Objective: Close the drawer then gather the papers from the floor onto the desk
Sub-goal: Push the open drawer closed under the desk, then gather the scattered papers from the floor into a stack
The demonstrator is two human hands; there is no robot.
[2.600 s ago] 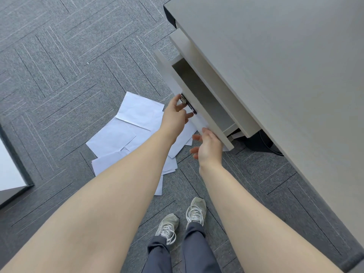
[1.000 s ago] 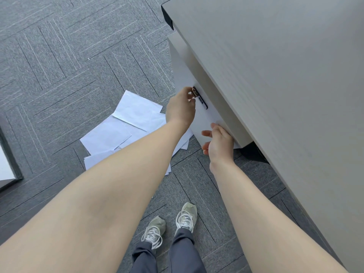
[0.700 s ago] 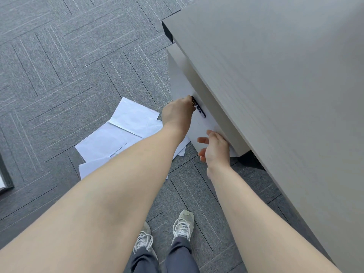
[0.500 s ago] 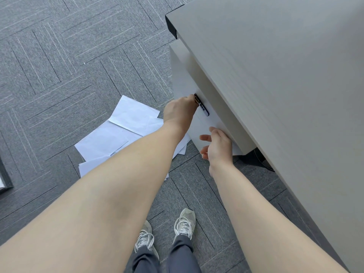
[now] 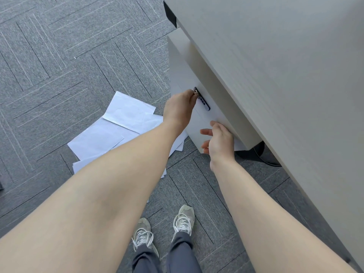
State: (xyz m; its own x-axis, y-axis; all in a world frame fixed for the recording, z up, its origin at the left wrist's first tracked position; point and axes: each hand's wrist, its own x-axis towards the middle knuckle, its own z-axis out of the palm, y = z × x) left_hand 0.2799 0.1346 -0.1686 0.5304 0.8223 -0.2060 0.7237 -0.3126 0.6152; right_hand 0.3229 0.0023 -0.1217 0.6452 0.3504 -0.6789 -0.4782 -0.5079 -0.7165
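Drawer: your drawer [image 5: 183,79] sits pushed in flush under the tabletop [image 5: 275,66], centre-right of the frame.
Lock: a dark lock panel [image 5: 202,101] on the drawer front, a small key at its upper end.
Left hand: your left hand [image 5: 178,110] pinches that key with its fingertips.
Right hand: your right hand [image 5: 219,141] rests at the drawer's lower corner, fingers loosely spread.
Papers: white papers [image 5: 118,131] lie overlapped on the grey carpet floor [image 5: 59,66], left of centre, partly hidden by your left forearm.
Shoes: your grey shoes [image 5: 184,217] at bottom centre.
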